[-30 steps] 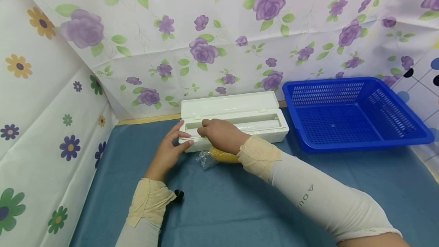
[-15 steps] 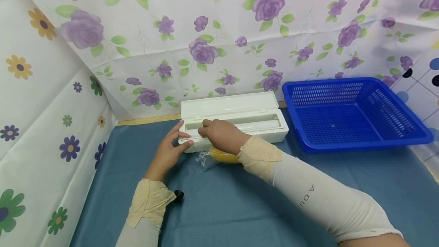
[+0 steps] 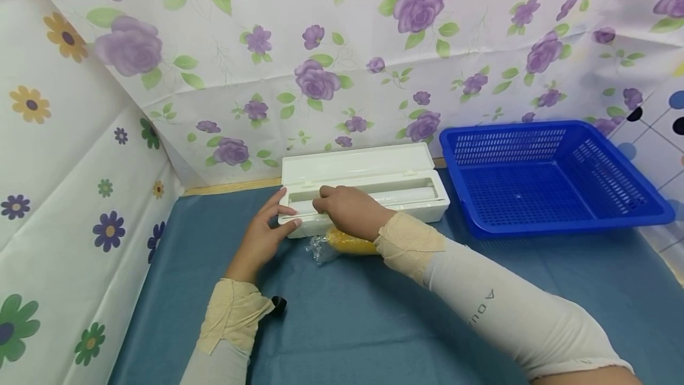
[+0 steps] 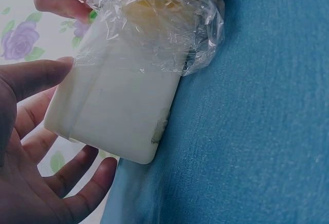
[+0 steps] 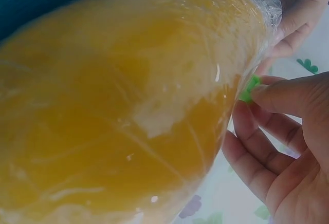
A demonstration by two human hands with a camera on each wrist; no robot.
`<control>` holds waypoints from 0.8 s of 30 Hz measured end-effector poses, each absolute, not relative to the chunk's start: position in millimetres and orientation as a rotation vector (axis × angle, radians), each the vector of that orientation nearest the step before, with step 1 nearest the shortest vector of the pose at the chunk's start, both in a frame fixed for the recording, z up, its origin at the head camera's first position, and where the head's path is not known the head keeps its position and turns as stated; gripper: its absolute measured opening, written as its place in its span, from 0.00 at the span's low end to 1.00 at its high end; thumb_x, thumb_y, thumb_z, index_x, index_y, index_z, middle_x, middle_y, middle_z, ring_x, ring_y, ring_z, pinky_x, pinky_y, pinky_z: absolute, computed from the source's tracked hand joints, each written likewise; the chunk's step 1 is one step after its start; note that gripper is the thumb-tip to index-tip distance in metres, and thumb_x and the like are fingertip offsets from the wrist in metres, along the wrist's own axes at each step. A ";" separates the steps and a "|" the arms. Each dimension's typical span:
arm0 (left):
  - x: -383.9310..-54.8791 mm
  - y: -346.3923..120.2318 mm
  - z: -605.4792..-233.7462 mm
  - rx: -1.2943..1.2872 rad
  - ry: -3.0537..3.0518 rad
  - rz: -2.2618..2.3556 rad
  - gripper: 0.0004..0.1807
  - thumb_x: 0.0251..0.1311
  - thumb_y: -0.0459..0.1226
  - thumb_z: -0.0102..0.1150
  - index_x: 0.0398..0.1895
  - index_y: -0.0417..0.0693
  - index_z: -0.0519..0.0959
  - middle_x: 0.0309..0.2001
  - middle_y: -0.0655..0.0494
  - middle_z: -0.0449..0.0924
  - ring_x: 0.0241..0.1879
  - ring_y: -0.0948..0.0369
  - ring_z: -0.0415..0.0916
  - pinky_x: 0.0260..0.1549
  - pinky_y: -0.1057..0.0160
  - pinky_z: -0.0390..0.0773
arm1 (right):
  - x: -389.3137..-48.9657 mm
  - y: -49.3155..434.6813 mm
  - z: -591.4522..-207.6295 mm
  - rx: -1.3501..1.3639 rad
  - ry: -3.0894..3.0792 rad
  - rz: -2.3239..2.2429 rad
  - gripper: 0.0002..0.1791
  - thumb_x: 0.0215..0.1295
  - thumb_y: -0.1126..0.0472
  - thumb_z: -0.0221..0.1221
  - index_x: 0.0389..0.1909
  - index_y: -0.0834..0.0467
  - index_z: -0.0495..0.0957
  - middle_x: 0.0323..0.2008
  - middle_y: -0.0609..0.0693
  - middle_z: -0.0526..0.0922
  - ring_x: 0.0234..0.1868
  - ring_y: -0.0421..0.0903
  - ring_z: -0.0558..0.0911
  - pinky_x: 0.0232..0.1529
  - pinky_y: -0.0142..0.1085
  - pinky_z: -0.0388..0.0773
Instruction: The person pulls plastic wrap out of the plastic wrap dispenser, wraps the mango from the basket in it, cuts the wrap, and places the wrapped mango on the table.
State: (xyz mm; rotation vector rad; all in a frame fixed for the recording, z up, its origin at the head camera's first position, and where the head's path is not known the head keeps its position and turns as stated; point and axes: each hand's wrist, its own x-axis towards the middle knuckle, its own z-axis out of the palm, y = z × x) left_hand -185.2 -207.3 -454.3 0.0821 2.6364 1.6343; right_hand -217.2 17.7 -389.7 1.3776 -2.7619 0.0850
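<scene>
A white cling film dispenser [image 3: 430,212] stands near the back wall, its lid raised and a white film roll [image 3: 408,196] inside. My left hand [image 3: 260,241] holds its left end, thumb along the front edge and fingers over the top. Over the front rim, my right hand [image 3: 352,214] pinches a small green slide cutter [image 5: 250,88] between thumb and fingers; the head view hides it. In front of the dispenser lies a plump yellow fruit [image 5: 128,95], like a mango, wrapped in clear film. Bunched film [image 4: 154,34] at its left end overlaps the dispenser in the left wrist view.
A blue perforated basket [image 3: 534,195] stands to the right of the dispenser. Blue cloth [image 3: 342,325] covers the table. Flower-printed sheets [image 3: 320,117] rise at the back and left. A small black object [image 3: 279,305] juts out beside the left wrist wrap.
My right hand has slid slightly to the right along the dispenser's front rim. The left hand and the dispenser have stayed in place.
</scene>
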 end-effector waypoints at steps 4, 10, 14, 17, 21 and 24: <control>-185.4 -207.3 -454.9 0.088 2.637 1.640 0.13 0.65 0.43 0.67 0.46 0.46 0.83 0.80 0.68 0.53 0.82 0.55 0.42 0.77 0.40 0.49 | -217.5 19.3 -390.4 1.379 -2.749 0.104 0.12 0.69 0.70 0.61 0.48 0.53 0.82 0.41 0.50 0.81 0.35 0.46 0.84 0.40 0.36 0.83; -185.1 -207.1 -454.6 0.081 2.636 1.642 0.12 0.65 0.44 0.67 0.46 0.47 0.83 0.80 0.68 0.54 0.82 0.55 0.43 0.77 0.41 0.49 | -218.0 21.2 -391.1 1.378 -2.751 0.124 0.12 0.70 0.70 0.59 0.48 0.54 0.82 0.41 0.50 0.81 0.34 0.46 0.84 0.40 0.36 0.83; -184.8 -207.3 -454.0 0.079 2.640 1.633 0.12 0.65 0.44 0.66 0.46 0.47 0.83 0.80 0.68 0.53 0.82 0.55 0.42 0.77 0.41 0.49 | -217.8 22.6 -391.2 1.379 -2.754 0.125 0.12 0.70 0.70 0.59 0.48 0.53 0.82 0.41 0.50 0.81 0.35 0.46 0.84 0.40 0.36 0.83; -184.7 -207.0 -453.7 0.074 2.638 1.631 0.12 0.65 0.44 0.66 0.46 0.47 0.83 0.80 0.68 0.53 0.82 0.55 0.42 0.77 0.41 0.48 | -217.7 23.6 -391.4 1.380 -2.757 0.135 0.12 0.70 0.70 0.59 0.49 0.53 0.82 0.42 0.50 0.81 0.36 0.47 0.84 0.41 0.36 0.83; -184.8 -206.5 -453.8 0.068 2.635 1.634 0.12 0.65 0.44 0.66 0.46 0.47 0.83 0.80 0.69 0.53 0.82 0.56 0.42 0.77 0.41 0.48 | -218.0 24.7 -392.1 1.380 -2.756 0.132 0.12 0.71 0.70 0.58 0.48 0.54 0.82 0.42 0.50 0.81 0.35 0.47 0.84 0.41 0.36 0.83; -184.9 -206.7 -454.0 0.077 2.638 1.631 0.12 0.65 0.44 0.66 0.46 0.47 0.83 0.80 0.68 0.53 0.82 0.55 0.42 0.77 0.40 0.48 | -218.5 25.3 -392.2 1.378 -2.756 0.129 0.11 0.71 0.70 0.58 0.48 0.54 0.82 0.41 0.50 0.81 0.35 0.47 0.84 0.40 0.36 0.83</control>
